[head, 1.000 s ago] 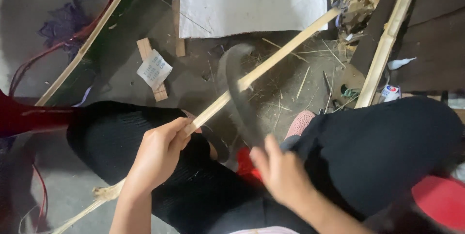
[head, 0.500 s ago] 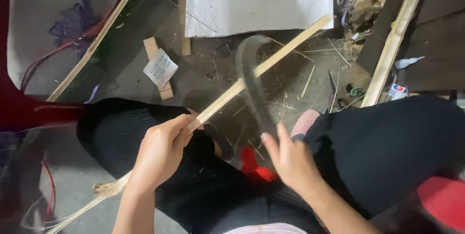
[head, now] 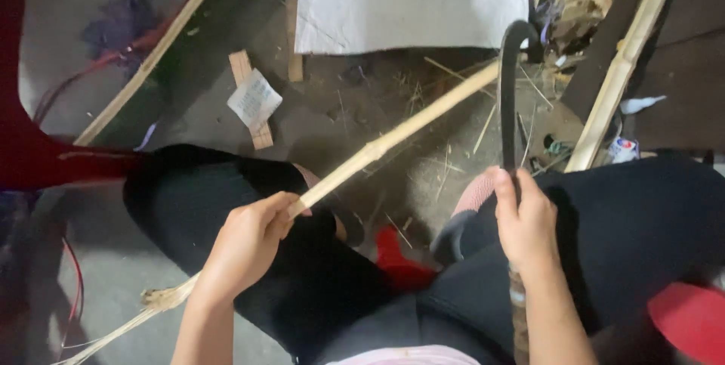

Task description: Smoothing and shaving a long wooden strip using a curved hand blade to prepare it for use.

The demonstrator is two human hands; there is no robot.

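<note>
My left hand grips a long pale bamboo strip near its middle. The strip slants from a frayed end at the lower left up toward the upper right, over my black-trousered knees. My right hand is closed around the handle of a dark curved blade, held upright with its hooked tip at the top. The blade stands just right of the strip's far end, close to it; I cannot tell if they touch.
A white sheet lies on the dusty floor ahead, with wood offcuts and a paper packet. Two other bamboo strips lean at the left and right. A red stool sits between my legs.
The blade has swung from lying across the strip's middle to standing upright at its far end. My right hand moved rightward. My left hand kept its hold on the strip.
</note>
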